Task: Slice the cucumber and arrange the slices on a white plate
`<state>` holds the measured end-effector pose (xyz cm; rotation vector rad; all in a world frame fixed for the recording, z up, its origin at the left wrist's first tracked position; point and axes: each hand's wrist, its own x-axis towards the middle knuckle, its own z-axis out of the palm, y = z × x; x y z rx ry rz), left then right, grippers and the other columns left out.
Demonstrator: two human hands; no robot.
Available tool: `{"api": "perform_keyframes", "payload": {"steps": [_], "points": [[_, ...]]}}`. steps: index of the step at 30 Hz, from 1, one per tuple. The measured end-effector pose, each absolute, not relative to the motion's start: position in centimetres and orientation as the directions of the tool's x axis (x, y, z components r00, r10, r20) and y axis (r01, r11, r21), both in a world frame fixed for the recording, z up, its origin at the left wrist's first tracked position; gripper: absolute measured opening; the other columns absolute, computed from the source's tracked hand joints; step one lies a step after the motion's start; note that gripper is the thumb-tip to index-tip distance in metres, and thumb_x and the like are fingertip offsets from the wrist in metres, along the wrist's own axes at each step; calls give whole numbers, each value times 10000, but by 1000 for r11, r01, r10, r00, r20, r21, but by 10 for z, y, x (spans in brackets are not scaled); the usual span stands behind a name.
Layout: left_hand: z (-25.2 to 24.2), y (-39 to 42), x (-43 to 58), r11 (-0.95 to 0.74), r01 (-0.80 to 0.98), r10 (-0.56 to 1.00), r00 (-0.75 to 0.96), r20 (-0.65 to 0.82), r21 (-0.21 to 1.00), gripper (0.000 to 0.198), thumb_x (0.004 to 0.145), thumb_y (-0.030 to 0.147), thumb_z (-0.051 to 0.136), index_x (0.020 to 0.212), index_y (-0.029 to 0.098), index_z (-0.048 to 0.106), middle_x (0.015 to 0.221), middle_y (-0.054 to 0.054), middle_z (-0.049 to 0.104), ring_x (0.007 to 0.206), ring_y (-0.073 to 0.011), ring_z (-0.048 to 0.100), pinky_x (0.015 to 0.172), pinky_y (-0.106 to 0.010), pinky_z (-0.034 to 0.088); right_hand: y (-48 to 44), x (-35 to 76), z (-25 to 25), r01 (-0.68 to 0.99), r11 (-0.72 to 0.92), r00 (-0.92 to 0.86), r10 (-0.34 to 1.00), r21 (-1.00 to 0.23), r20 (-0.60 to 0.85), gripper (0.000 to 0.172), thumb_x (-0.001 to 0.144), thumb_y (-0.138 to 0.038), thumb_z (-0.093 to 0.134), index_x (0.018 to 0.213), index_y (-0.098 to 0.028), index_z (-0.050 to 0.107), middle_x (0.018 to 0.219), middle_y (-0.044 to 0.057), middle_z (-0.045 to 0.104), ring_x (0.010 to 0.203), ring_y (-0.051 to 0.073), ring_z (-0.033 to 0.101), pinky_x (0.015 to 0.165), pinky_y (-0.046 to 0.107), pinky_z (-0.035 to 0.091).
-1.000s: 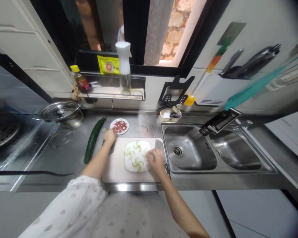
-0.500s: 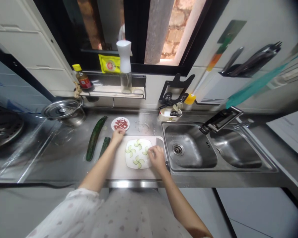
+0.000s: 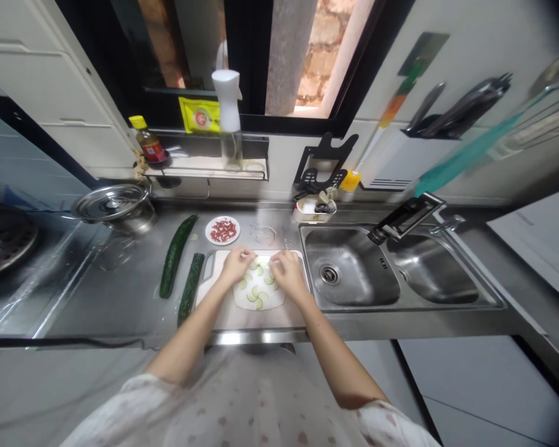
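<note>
A white plate [image 3: 264, 304] lies on the pale cutting board [image 3: 223, 319], with thin green-edged cucumber slices [image 3: 258, 297] set on it in pinwheels. My left hand [image 3: 235, 265] is over the plate's far left corner, its fingertips pinched together. Opposite it, my right hand [image 3: 287, 272] hovers at the far right corner with thumb and fingers drawn together. Whatever either pinch holds is too small to make out. Just beyond my left hand sits a small white dish [image 3: 209, 236] of chopped red bits [image 3: 223, 230]. My hands cover parts of the slices.
Left of the board lie a long cucumber [image 3: 177, 257] and a cut cucumber piece [image 3: 190, 288]. A lidded steel pot [image 3: 121, 208] stands further left. On the right is a double sink [image 3: 354, 273] with a black faucet [image 3: 400, 220]. A shelf [image 3: 200, 167] holds bottles.
My left hand has come from the dish of red bits to the plate's far left. My right hand has moved up from the right-hand pinwheel to the plate's far right corner. The view has shifted slightly.
</note>
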<state>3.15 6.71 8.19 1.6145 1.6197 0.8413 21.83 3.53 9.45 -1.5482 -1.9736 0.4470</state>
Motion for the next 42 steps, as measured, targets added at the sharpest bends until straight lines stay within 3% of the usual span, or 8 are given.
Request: {"api": "perform_keyframes", "payload": {"steps": [11, 25, 34, 42], "points": [[95, 50, 53, -190, 680, 975, 215, 56, 708, 112, 851, 244, 553, 818, 206, 653, 878, -18, 551, 853, -163, 563, 806, -276, 443, 32, 221, 103, 718, 366, -247, 929, -592, 275, 191, 898, -330, 511, 873, -205, 653, 971, 64, 565, 979, 221, 461, 905, 358, 350], [77, 49, 60, -166, 657, 975, 222, 22, 735, 84, 837, 253, 583, 892, 204, 625, 951, -25, 598, 900, -164, 577, 862, -286, 444, 34, 235, 81, 773, 320, -236, 947, -548, 220, 165, 895, -251, 481, 841, -188, 624, 943, 69, 571, 946, 213, 453, 887, 337, 346], [48, 43, 69, -47, 795, 975, 167, -144, 605, 115, 821, 235, 584, 922, 203, 628, 983, -45, 620, 946, -182, 576, 843, -283, 428, 23, 251, 35, 893, 194, -197, 980, -407, 36, 186, 903, -280, 504, 884, -175, 656, 997, 87, 551, 976, 227, 424, 879, 347, 328], [36, 41, 81, -39, 861, 955, 182, -235, 508, 160, 860, 255, 526, 967, 207, 634, 1011, -63, 628, 959, -190, 568, 800, -275, 403, 24, 244, 20, 934, 147, -174, 983, -325, -56, 227, 916, -297, 480, 937, -167, 665, 1002, 96, 546, 958, 222, 405, 856, 327, 323]]}}
